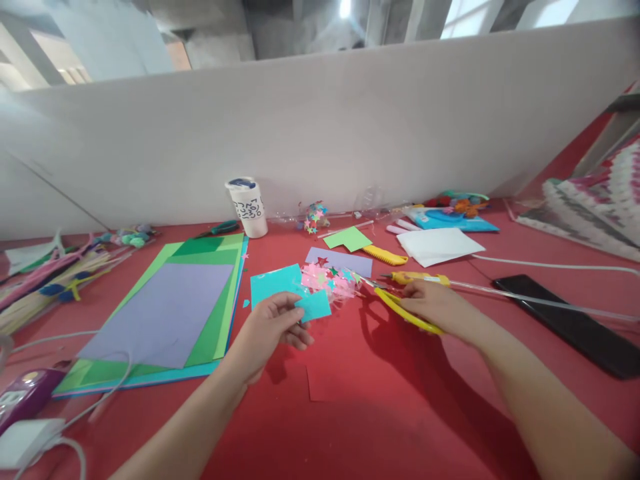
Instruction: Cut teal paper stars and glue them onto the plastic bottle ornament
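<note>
Between thumb and fingers, my left hand (281, 321) grips a small blue paper piece (316, 306). Behind it lies a larger blue sheet (273, 281). My right hand (434, 301) is closed around the yellow-handled scissors (400, 308), whose blades point left toward a clear packet of star confetti (327, 279). Whether the scissors touch the table cannot be made out. Under the packet is a purple paper strip (357, 262). Just beyond my right fingers lies a yellow pen-shaped tool (417, 277) with a long cord. A red paper piece (325, 383) lies in front.
Stacked coloured sheets (165, 313) lie left, a white cup (249, 208) at the back. Green paper (349, 239), a yellow cutter (386, 255) and white paper (440, 247) lie behind my hands. A black phone (565, 323) is right, a white charger (30, 443) front left.
</note>
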The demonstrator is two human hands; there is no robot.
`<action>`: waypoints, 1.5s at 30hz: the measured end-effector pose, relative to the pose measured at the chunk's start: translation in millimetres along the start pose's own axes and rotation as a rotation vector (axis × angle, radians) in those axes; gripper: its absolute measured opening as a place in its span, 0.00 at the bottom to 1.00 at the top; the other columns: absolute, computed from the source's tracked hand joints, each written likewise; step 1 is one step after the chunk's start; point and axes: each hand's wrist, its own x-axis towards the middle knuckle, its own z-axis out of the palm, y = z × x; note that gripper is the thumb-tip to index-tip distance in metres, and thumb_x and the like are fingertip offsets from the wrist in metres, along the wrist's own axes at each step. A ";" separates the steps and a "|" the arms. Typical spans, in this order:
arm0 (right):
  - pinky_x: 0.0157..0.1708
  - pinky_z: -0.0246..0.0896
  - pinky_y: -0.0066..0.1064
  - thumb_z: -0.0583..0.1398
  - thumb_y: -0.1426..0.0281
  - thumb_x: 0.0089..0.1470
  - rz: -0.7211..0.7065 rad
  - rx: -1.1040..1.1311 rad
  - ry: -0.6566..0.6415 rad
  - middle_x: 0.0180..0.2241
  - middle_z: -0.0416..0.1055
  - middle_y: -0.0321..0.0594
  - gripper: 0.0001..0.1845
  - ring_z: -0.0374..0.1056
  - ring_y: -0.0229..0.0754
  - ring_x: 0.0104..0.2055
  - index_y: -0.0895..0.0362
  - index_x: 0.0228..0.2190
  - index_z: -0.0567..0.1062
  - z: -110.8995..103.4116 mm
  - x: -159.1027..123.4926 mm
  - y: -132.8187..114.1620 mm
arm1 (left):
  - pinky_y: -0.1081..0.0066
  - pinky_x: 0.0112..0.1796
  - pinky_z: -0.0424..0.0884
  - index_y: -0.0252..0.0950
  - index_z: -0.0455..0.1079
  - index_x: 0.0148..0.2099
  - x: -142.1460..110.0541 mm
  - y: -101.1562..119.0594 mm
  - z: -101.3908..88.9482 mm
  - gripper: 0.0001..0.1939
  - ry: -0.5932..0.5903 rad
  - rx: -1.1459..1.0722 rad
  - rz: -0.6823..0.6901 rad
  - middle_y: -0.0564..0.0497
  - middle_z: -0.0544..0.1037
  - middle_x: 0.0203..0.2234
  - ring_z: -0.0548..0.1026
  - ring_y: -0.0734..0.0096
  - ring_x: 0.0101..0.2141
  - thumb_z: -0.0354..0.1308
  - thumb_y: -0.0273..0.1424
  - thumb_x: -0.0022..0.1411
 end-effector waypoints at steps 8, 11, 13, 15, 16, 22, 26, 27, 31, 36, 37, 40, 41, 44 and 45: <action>0.15 0.49 0.26 0.58 0.52 0.47 -0.084 0.279 -0.092 0.23 0.64 0.30 0.18 0.56 0.35 0.17 0.52 0.34 0.67 -17.1 -32.5 -27.3 | 0.77 0.20 0.67 0.36 0.61 0.32 5.2 -8.0 -1.0 0.17 0.092 -0.137 0.073 0.56 0.74 0.16 0.73 0.75 0.18 0.67 0.34 0.45; 0.22 0.53 0.28 0.60 0.55 0.49 -0.239 0.101 -0.152 0.23 0.62 0.31 0.15 0.60 0.39 0.24 0.52 0.27 0.64 5.4 -45.5 -45.1 | 0.78 0.21 0.67 0.35 0.62 0.30 8.0 -11.4 -7.8 0.16 0.126 -0.188 0.061 0.56 0.74 0.16 0.72 0.76 0.18 0.67 0.32 0.44; 0.24 0.55 0.30 0.59 0.60 0.50 -0.282 0.037 -0.182 0.26 0.66 0.33 0.11 0.64 0.42 0.27 0.52 0.29 0.64 20.3 -50.1 -53.9 | 0.79 0.22 0.68 0.34 0.63 0.29 9.7 -11.0 -14.0 0.15 0.161 -0.227 0.063 0.56 0.75 0.17 0.73 0.78 0.18 0.67 0.31 0.44; 0.25 0.57 0.31 0.57 0.59 0.52 -0.288 0.032 -0.209 0.30 0.71 0.37 0.11 0.67 0.45 0.29 0.51 0.33 0.64 29.6 -51.4 -57.7 | 0.79 0.24 0.69 0.34 0.63 0.29 11.1 -10.0 -19.3 0.15 0.198 -0.272 0.070 0.56 0.75 0.18 0.73 0.80 0.19 0.68 0.31 0.43; 0.25 0.57 0.32 0.56 0.57 0.53 -0.283 0.026 -0.226 0.31 0.72 0.38 0.12 0.69 0.46 0.30 0.51 0.35 0.64 31.9 -51.4 -57.7 | 0.80 0.24 0.69 0.34 0.63 0.29 11.6 -9.5 -21.0 0.16 0.215 -0.294 0.074 0.57 0.75 0.18 0.73 0.80 0.19 0.68 0.31 0.43; 0.24 0.54 0.35 0.51 0.54 0.59 -0.322 -0.249 -0.282 0.28 0.74 0.41 0.14 0.69 0.50 0.27 0.51 0.35 0.63 32.2 -59.4 -47.3 | 0.80 0.23 0.68 0.34 0.63 0.27 8.9 -8.5 -20.5 0.15 0.267 -0.367 0.117 0.56 0.74 0.18 0.72 0.80 0.19 0.68 0.31 0.45; 0.20 0.53 0.33 0.50 0.56 0.60 -0.353 -0.205 -0.287 0.23 0.74 0.39 0.14 0.68 0.46 0.21 0.52 0.31 0.68 34.7 -68.2 -43.2 | 0.80 0.22 0.67 0.34 0.64 0.26 3.8 -7.1 -17.5 0.13 0.288 -0.396 0.195 0.56 0.75 0.19 0.71 0.81 0.19 0.67 0.31 0.48; 0.19 0.53 0.32 0.51 0.57 0.60 -0.357 -0.172 -0.277 0.22 0.74 0.39 0.15 0.67 0.45 0.19 0.52 0.31 0.69 35.4 -69.2 -43.1 | 0.80 0.22 0.66 0.34 0.64 0.26 2.6 -6.7 -16.5 0.13 0.286 -0.395 0.205 0.56 0.75 0.19 0.71 0.80 0.19 0.67 0.31 0.48; 0.17 0.55 0.30 0.53 0.55 0.57 -0.363 -0.036 -0.284 0.19 0.73 0.38 0.17 0.67 0.43 0.18 0.51 0.26 0.72 36.2 -71.1 -47.9 | 0.79 0.20 0.66 0.35 0.63 0.27 -1.5 -5.8 -10.7 0.13 0.253 -0.367 0.187 0.55 0.75 0.18 0.71 0.78 0.18 0.66 0.30 0.49; 0.18 0.60 0.28 0.52 0.50 0.55 -0.332 0.124 -0.338 0.21 0.73 0.38 0.22 0.69 0.45 0.24 0.52 0.21 0.69 34.7 -74.4 -57.5 | 0.79 0.18 0.64 0.35 0.63 0.28 -7.0 -6.0 -3.1 0.12 0.216 -0.316 0.155 0.56 0.74 0.17 0.71 0.78 0.16 0.65 0.31 0.49; 0.18 0.59 0.28 0.52 0.49 0.54 -0.324 0.148 -0.344 0.21 0.73 0.38 0.22 0.69 0.45 0.24 0.52 0.21 0.68 34.9 -75.0 -57.5 | 0.79 0.18 0.64 0.35 0.63 0.28 -7.8 -6.1 -2.1 0.12 0.213 -0.309 0.154 0.56 0.74 0.17 0.71 0.77 0.16 0.65 0.31 0.49; 0.18 0.58 0.27 0.55 0.48 0.50 -0.308 0.215 -0.342 0.21 0.71 0.37 0.22 0.68 0.44 0.24 0.52 0.21 0.68 37.5 -76.0 -54.5 | 0.79 0.18 0.65 0.35 0.65 0.28 -8.9 -6.9 -0.7 0.10 0.191 -0.291 0.161 0.56 0.74 0.17 0.72 0.77 0.16 0.64 0.30 0.50; 0.18 0.58 0.28 0.56 0.48 0.50 -0.306 0.232 -0.342 0.21 0.71 0.37 0.21 0.67 0.44 0.24 0.52 0.21 0.68 38.7 -76.0 -53.2 | 0.79 0.18 0.66 0.34 0.65 0.27 -8.9 -7.2 -0.6 0.10 0.178 -0.285 0.167 0.55 0.74 0.18 0.72 0.77 0.16 0.64 0.30 0.50; 0.18 0.58 0.28 0.57 0.49 0.49 -0.300 0.267 -0.357 0.21 0.70 0.37 0.20 0.66 0.44 0.24 0.52 0.21 0.67 41.8 -75.9 -51.1 | 0.79 0.18 0.66 0.34 0.66 0.26 -8.5 -8.3 -0.8 0.09 0.150 -0.276 0.172 0.55 0.74 0.18 0.72 0.78 0.17 0.64 0.30 0.50; 0.19 0.58 0.28 0.57 0.49 0.49 -0.291 0.268 -0.364 0.22 0.70 0.37 0.20 0.66 0.44 0.24 0.52 0.21 0.66 42.6 -75.9 -51.0 | 0.78 0.18 0.66 0.34 0.66 0.26 -8.4 -8.7 -1.0 0.10 0.148 -0.279 0.170 0.55 0.74 0.18 0.72 0.77 0.17 0.65 0.31 0.50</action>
